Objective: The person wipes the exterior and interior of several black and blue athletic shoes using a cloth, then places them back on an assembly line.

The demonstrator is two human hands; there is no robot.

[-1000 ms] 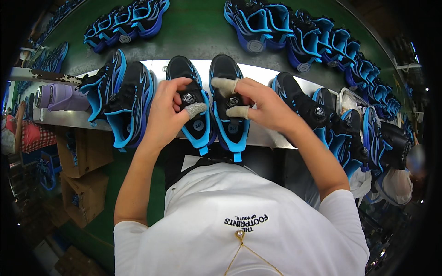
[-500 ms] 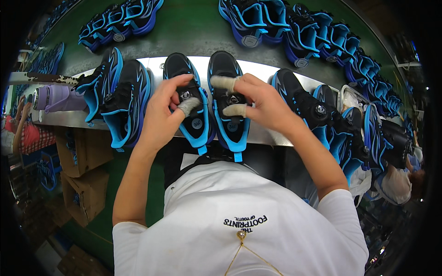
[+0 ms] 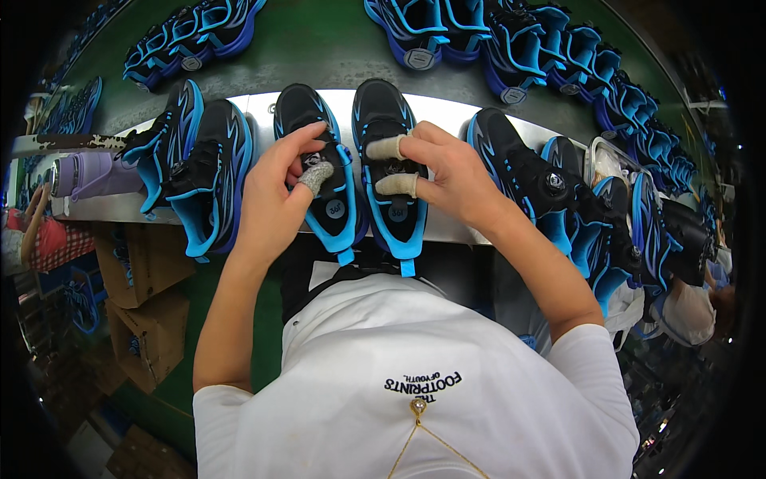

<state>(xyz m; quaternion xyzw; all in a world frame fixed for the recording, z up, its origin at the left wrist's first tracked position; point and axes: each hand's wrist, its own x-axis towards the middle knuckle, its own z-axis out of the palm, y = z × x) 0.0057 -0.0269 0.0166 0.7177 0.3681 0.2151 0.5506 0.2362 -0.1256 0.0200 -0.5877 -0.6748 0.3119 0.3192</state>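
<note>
A pair of black sneakers with bright blue trim stands side by side before me, toes pointing away: the left sneaker (image 3: 302, 105) and the right sneaker (image 3: 383, 105). Each has a round dial on its tongue and a round sticker on its insole. My left hand (image 3: 275, 180) curls over the left sneaker's tongue, its covered thumb and its index finger on either side of the dial. On the right sneaker, my right hand (image 3: 453, 172) holds the tongue around the dial with thumb and index finger, both in cream finger cots. The undersides of the grips are hidden.
More sneakers stand on the metal bench edge (image 3: 259, 105), a pair (image 3: 215, 152) at left and several (image 3: 511, 152) at right. A purple bottle (image 3: 100, 174) lies far left. Shoe rows cover the green surface (image 3: 311, 40) beyond. Cardboard boxes (image 3: 148, 327) stand below left.
The whole view has shifted slightly, so the bench and sneakers appear a little farther left and up. Both hands stay at the same two sneakers, with small finger movements at the tongues.
</note>
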